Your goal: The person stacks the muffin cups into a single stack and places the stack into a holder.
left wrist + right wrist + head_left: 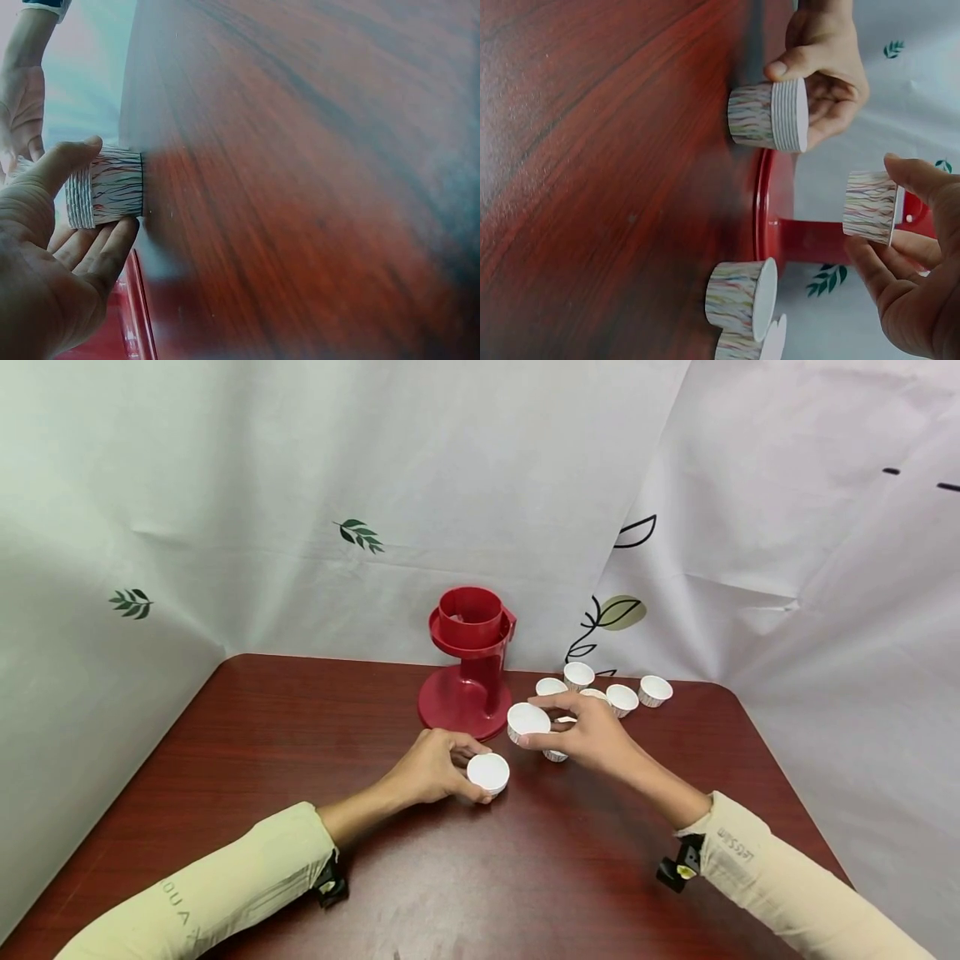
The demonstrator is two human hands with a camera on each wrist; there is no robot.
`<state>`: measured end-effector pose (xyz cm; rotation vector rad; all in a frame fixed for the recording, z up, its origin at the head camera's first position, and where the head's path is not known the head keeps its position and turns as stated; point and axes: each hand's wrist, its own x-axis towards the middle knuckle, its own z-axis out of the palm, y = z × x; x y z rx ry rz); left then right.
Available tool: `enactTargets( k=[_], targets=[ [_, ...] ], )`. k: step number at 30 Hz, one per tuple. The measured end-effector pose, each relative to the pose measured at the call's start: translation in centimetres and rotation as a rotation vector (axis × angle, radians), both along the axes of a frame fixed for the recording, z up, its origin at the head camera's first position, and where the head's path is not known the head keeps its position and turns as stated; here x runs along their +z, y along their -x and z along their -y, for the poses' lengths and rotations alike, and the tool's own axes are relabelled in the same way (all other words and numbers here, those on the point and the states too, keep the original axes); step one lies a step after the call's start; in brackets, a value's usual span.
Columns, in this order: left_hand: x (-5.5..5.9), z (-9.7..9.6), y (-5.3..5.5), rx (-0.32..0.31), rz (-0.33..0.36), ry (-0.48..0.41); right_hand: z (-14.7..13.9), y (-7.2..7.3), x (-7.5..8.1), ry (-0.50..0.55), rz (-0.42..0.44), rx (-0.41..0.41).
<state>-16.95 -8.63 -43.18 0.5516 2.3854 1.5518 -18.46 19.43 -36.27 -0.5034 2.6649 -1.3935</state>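
Note:
My left hand [431,767] grips a stack of nested paper cups [487,774] between thumb and fingers. Several rims show at the top of that stack [774,116] in the right wrist view, with its base close to the table. Farther right, my right hand [596,733] pinches a single paper cup [528,722] by its sides. In the right wrist view this cup [870,207] is held up off the table, patterned with wavy coloured lines. Partly hidden below the right hand, another paper cup [556,756] stands on the table.
Behind the hands stands a red plastic holder [457,697] with a round base and a red cylinder [470,631] on top. Several loose paper cups [655,692] stand at the back right of the brown table [300,710]. A white patterned cloth [487,460] hangs behind.

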Motion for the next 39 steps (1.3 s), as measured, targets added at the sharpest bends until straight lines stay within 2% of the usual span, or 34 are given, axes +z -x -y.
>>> enactTargets(
  k=[8,18,24,35,39],
  targets=[
    [-0.1,0.1,0.1,-0.006,-0.015,0.012,1.1,-0.5,-0.4,0.04,0.031,0.045],
    [-0.1,0.3,0.2,0.011,-0.027,0.052,3.3,-1.4,-1.3,0.113,0.044,0.158],
    [0.0,0.2,0.2,0.003,-0.017,0.05,3.9,-2.0,-2.2,0.067,0.009,0.184],
    [-0.1,0.1,0.3,0.015,0.0,0.052,4.0,-2.1,-2.9,0.053,0.011,0.187],
    [-0.1,0.1,0.4,0.013,0.01,0.044,4.0,-2.2,-3.0,-0.015,-0.034,0.188]
  ],
)
